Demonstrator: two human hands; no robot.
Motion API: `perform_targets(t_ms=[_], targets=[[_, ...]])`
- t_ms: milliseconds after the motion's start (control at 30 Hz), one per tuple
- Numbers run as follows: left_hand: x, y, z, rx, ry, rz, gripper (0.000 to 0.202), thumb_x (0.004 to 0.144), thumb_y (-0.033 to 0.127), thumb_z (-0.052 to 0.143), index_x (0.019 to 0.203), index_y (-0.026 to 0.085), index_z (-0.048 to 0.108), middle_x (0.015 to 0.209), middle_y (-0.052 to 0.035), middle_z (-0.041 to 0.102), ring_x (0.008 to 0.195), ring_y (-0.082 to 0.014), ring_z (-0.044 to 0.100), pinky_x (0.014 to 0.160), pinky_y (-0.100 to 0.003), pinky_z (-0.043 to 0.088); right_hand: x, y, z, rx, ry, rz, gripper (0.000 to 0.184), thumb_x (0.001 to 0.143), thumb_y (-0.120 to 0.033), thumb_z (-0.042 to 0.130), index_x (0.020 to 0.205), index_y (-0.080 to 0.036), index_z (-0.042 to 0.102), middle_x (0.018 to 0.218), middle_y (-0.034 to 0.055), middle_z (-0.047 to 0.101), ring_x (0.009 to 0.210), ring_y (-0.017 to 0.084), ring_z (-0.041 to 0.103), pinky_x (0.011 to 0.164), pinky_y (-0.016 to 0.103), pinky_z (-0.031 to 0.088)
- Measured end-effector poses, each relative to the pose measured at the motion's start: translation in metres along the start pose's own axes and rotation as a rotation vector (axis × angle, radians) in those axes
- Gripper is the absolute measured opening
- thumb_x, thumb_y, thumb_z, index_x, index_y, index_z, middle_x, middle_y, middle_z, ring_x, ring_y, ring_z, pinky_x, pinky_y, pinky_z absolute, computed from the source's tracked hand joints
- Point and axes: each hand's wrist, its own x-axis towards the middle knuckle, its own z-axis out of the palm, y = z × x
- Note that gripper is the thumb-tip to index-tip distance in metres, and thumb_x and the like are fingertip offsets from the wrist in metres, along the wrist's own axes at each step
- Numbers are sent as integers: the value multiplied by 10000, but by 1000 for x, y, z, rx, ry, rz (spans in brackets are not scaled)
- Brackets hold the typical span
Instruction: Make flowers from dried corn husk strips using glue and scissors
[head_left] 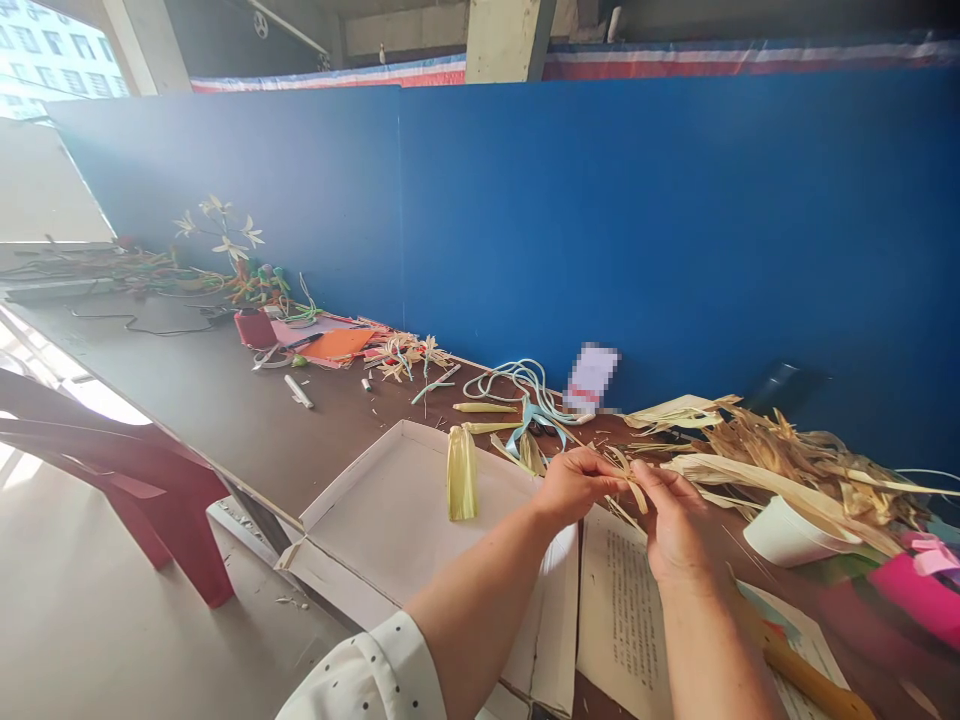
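While the left grip [574, 487] pinches a dry husk strip [638, 496], the right grip [670, 515] is clamped on it just beside. Left of both, a yellow-green husk piece [462, 478] lies over the rim of a cardboard box [367, 500]; to their right, a husk pile [787, 450] and white cup [791, 534] rest on the counter [202, 375].

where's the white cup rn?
Right side of the head view: the white cup is on the table to the right of the person's right hand, at the near edge of the dried husk pile.

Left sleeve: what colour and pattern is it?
The left sleeve is white with dark dots; see the head view.
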Motion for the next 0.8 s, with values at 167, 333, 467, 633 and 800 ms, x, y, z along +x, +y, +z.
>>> perform_targets(t_ms=[167,333,467,633,800], targets=[[0,0,1,6,25,36,341,535,438,814,652,136,707,705,-23,571,688,-119,517,641,-256,415,-1,-1,4,40,32,-4,348,506,-358,853,732,-195,644,725,-3,687,683,152,624,641,280,502],[-1,4,3,12,14,70,358,545,465,805,631,134,701,675,-23,568,663,-115,508,636,-260,404,-2,-5,5,45,28,27,344,495,-343,853,702,-192,623,745,0,694,675,154,632,607,277,513],[-1,3,2,10,2,72,361,553,472,801,636,135,703,686,-26,571,674,-119,513,649,-263,409,-4,-7,5,44,17,37,341,509,-340,842,715,-185,620,724,-3,685,641,154,632,585,279,512],[1,-4,2,-28,6,30,372,508,460,826,644,135,708,719,-30,566,682,-118,512,623,-253,408,-4,-7,4,27,-17,47,328,555,-381,822,733,-187,628,690,-2,675,597,146,614,581,278,503],[2,-5,1,-41,31,-2,366,496,441,836,650,132,714,724,-30,571,692,-116,510,632,-248,410,-5,-10,6,-36,-48,29,361,694,-512,707,873,-206,641,746,9,671,621,174,623,567,302,502]])
